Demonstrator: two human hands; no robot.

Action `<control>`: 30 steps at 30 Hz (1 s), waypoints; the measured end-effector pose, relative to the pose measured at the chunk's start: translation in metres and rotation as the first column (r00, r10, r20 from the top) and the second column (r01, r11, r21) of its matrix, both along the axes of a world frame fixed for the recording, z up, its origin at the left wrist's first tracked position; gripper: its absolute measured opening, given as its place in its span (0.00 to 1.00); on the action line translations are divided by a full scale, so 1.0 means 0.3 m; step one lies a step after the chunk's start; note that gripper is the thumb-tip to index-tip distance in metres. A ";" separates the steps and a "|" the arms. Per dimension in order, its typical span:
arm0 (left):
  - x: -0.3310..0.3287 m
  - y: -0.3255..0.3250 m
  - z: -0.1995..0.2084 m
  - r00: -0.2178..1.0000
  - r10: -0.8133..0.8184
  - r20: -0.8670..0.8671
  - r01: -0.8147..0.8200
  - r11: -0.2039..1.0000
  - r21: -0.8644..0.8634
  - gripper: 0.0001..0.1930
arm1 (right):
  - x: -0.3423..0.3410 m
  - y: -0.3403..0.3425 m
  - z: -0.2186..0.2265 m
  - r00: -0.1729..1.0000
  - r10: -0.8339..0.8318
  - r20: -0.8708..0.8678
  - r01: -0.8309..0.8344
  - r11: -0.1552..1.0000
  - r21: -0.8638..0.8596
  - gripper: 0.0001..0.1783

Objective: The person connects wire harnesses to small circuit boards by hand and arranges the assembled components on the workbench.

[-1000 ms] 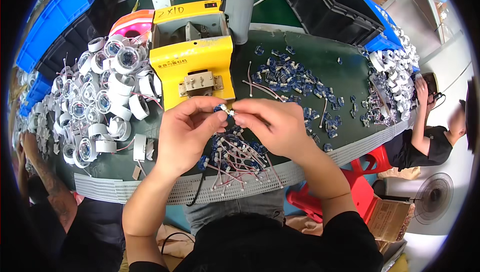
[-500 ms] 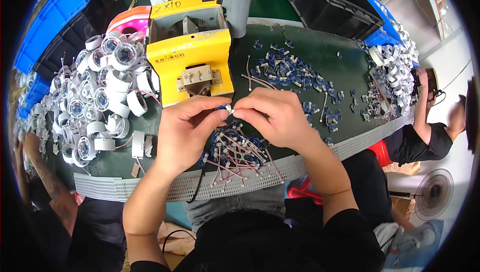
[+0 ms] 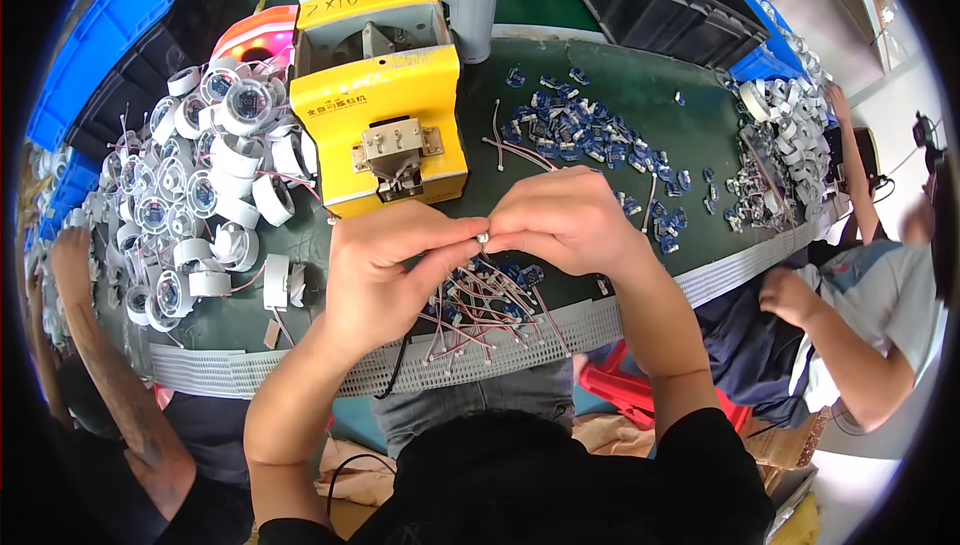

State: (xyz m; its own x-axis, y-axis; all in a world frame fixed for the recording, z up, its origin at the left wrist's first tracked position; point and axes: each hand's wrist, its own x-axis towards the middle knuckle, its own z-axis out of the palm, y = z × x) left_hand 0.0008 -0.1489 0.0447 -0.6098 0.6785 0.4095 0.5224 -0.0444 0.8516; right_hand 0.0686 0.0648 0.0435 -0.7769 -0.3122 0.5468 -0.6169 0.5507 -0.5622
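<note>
My left hand [image 3: 385, 260] and my right hand [image 3: 565, 220] meet over the near side of the bench, thumb and forefinger of each pinched together. Between the fingertips shows a small white connector [image 3: 483, 238]; the blue circuit board it belongs with is mostly covered by my left fingers. Just below my hands lies a pile of blue circuit boards with thin red and white wires [image 3: 475, 310]. Farther back and to the right, small blue circuit boards [image 3: 575, 130] without wires are spread out, with a few loose wires [image 3: 520, 152] beside them.
A yellow machine [image 3: 380, 95] stands behind my left hand. White round housings [image 3: 235, 160] are heaped at left. More white housings [image 3: 795, 135] and a black crate [image 3: 660, 5] are at right. A perforated strip [image 3: 220, 373] lines the near edge. Co-workers sit on both sides.
My hands have drawn closer together and slightly right, covering the blue board that showed before. At right, a person in a light top has come into view; at left, a co-worker's arm has moved up.
</note>
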 end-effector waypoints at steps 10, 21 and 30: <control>-0.014 -0.013 -0.030 0.956 -0.294 0.013 0.274 0.874 -0.401 0.10 | -0.177 0.128 -0.062 0.843 -0.521 0.136 0.440 0.811 0.385 0.10; 0.134 0.215 -0.053 0.882 -0.135 -0.451 -0.005 0.955 -0.296 0.15 | -0.073 0.220 -0.075 0.811 -0.497 0.310 0.570 0.548 -0.612 0.09; 0.127 0.360 -0.170 0.849 -0.222 -0.479 -0.011 0.900 -0.436 0.10 | 0.041 0.217 -0.079 0.859 -0.294 0.419 0.496 0.277 -0.823 0.12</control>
